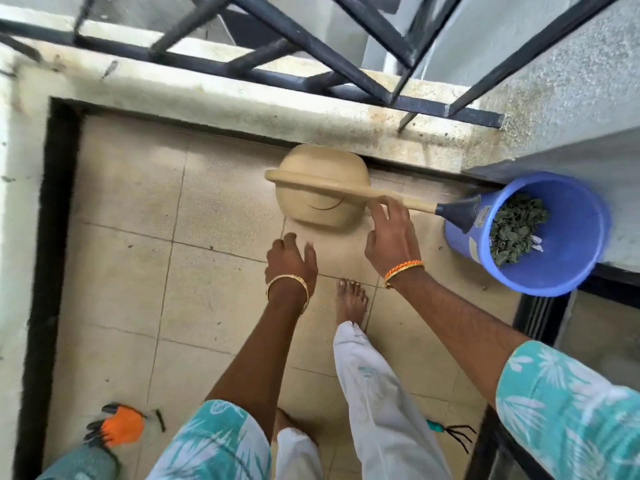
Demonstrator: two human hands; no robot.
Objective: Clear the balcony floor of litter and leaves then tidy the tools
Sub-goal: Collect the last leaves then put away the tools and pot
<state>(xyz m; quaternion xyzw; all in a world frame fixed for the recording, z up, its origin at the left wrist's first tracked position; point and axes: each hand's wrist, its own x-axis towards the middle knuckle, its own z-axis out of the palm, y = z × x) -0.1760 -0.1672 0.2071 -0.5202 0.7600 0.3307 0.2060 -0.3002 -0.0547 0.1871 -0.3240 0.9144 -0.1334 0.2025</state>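
While the right hand (pixel 389 233) hovers with loose fingers at the dustpan (pixel 322 188) handle, leaves sit in the blue bucket (pixel 561 271) just beyond it. Left hand (pixel 291 261) hangs relaxed, empty, probably ready to steady the pan

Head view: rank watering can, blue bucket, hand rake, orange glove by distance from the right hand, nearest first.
From the right hand:
1. Watering can: fingertips at its spout, just ahead.
2. Blue bucket: to the right, by the wall.
3. Hand rake: on the floor behind, near the right sill.
4. Orange glove: far back-left corner.
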